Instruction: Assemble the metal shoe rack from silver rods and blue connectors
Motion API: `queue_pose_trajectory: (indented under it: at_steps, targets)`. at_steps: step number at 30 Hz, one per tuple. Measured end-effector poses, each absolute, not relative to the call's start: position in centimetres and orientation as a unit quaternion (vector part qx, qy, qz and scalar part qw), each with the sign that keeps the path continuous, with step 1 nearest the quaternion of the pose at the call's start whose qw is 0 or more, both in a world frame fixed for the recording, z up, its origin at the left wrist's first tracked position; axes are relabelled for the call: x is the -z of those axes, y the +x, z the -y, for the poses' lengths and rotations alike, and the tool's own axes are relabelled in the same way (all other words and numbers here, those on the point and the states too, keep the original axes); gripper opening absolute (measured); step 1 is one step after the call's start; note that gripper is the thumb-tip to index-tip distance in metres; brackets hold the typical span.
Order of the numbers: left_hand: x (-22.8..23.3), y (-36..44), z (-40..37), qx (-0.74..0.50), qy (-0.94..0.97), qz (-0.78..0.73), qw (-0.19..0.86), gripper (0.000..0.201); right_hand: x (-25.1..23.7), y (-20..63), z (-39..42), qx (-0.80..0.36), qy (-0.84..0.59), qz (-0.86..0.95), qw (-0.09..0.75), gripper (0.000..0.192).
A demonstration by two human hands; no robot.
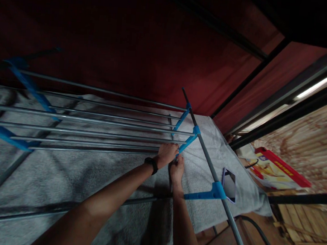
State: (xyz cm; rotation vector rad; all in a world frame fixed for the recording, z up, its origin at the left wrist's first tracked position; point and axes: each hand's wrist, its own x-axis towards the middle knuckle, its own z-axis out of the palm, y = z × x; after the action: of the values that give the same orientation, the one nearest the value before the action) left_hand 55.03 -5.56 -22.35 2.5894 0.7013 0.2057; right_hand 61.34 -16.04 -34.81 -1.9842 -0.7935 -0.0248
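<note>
Head view: the rack (103, 123), a frame of grey metal rails and blue plastic brackets, stands across the middle of the scene, its rails running left to right. Work centres on the near end of a blue bracket (188, 142) at the rack's right side, where the nearest rail (93, 150) of that row meets it. The left hand (167, 155) comes from the left, fingers bent over the rail's right end and mostly closed; its fingertips are partly hidden. The right hand (177, 172) reaches up from the near side, its fingers drawn together at the bracket's tip; how firmly it grips, I cannot tell.

To do this joint well, the left hand should probably keep the rail in line with its socket while the right steadies the bracket, with pressure straight along the rail. Twisting could loosen the rail at the left bracket (6, 136) or tilt the right post (208, 157). Neighbouring rails deserve a check too.

Beneath lies a grey cloth (54, 174); a phone (229, 185) rests on it, right of the post. Farther right is a red-and-yellow box (280, 171); red fabric (130, 40) hangs behind.
</note>
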Motion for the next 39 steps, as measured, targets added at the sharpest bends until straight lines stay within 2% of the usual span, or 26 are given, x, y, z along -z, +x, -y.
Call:
queue_pose_trajectory:
  at_steps: [9,22,39]
  targets:
    - [22.1,55.0,5.4,-0.075,0.935,-0.255,0.233,0.022,34.5,61.1,16.1,0.018,-0.818,0.329,0.471,0.045]
    - [22.6,55.7,5.0,-0.078,0.931,-0.258,0.247,0.021,34.3,61.1,16.1,0.013,-0.820,0.326,0.471,0.039]
    - [21.9,55.7,4.4,-0.061,0.928,-0.232,0.283,0.019,34.0,60.9,16.1,0.020,-0.816,0.332,0.473,0.045]
